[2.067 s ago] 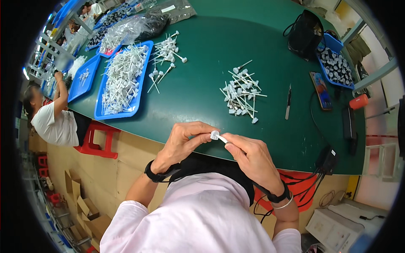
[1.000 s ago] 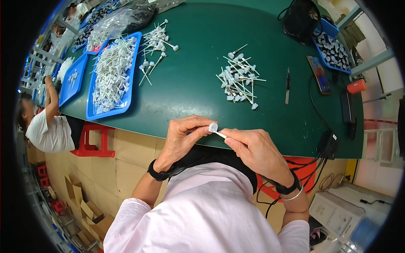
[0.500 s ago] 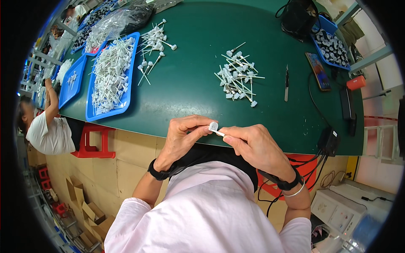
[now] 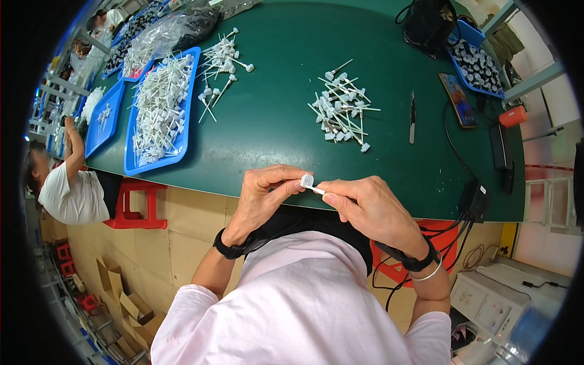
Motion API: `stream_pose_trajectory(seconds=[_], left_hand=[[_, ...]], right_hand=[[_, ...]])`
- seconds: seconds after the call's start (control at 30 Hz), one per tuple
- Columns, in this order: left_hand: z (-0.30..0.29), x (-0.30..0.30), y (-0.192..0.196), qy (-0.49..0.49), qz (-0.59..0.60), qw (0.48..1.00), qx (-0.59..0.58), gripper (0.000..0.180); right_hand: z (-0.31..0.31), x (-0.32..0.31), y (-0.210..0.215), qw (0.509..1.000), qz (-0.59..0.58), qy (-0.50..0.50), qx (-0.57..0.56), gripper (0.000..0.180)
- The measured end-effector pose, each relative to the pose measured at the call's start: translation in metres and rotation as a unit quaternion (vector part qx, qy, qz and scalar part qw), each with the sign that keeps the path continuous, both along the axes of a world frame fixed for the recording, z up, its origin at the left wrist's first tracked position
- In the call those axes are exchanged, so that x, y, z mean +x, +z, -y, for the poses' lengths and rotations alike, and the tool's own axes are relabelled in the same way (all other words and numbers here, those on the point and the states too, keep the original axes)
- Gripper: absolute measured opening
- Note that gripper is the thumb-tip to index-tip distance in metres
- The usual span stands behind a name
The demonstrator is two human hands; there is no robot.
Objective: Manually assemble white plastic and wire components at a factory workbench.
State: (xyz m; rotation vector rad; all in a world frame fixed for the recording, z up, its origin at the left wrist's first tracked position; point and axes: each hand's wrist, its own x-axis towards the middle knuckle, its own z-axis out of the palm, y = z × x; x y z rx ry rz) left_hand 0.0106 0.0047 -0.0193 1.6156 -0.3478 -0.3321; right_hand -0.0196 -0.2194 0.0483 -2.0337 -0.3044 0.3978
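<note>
Currently both hands at frame centre: left hand (image 4: 263,196) pinches the small white cap (image 4: 306,180), right hand (image 4: 371,207) pinches its thin white stem (image 4: 317,190), just below the green table (image 4: 274,121) edge. Loose white parts pile (image 4: 342,112) above.

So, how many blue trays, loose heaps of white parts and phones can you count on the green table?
Blue trays: 4
Loose heaps of white parts: 2
Phones: 2
Total: 8
</note>
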Motion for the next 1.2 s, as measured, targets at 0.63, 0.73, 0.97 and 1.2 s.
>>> stream_pose_trajectory(seconds=[0.63,0.73,0.97,1.2], left_hand=[[0.002,-0.001,0.002,-0.005,0.03,0.999,0.013,0.017],[0.003,-0.002,0.003,-0.004,0.022,1.0,0.014,0.018],[0.004,-0.004,0.001,0.0,-0.019,1.0,-0.007,0.018],[0.004,-0.006,0.001,0.0,-0.037,0.999,-0.013,0.018]], right_hand=[[0.0,-0.004,-0.003,1.0,0.017,-0.012,0.008,0.015],[-0.002,-0.007,-0.002,0.997,0.079,-0.019,0.009,0.013],[-0.006,-0.013,-0.008,0.967,0.233,-0.007,-0.106,0.02],[-0.014,-0.024,-0.006,0.917,0.317,-0.009,-0.242,0.032]])
